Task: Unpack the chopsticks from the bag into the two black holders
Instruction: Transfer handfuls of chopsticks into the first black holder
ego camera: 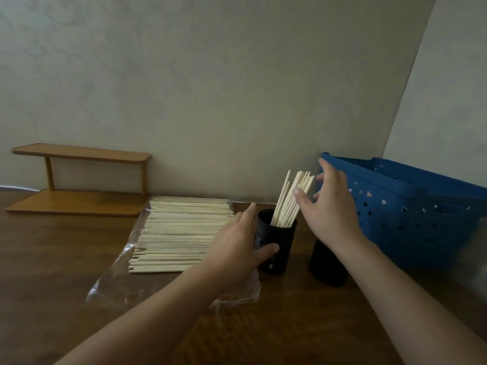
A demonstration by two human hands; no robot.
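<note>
A wide stack of pale chopsticks (pixel 179 233) lies flat on a clear plastic bag (pixel 116 283) on the wooden table. To its right stands a black holder (pixel 283 246) with a bunch of chopsticks (pixel 292 198) leaning upright in it. My left hand (pixel 237 246) grips this holder from the left, thumb across its front. My right hand (pixel 329 206) hovers open beside the tops of the standing chopsticks, fingers spread, holding nothing. A second black holder (pixel 326 264) stands further right, partly hidden behind my right wrist.
A blue perforated plastic basket (pixel 411 209) sits at the right against the wall corner. A small two-tier wooden shelf (pixel 79 180) stands at the back left. The wall runs close behind everything.
</note>
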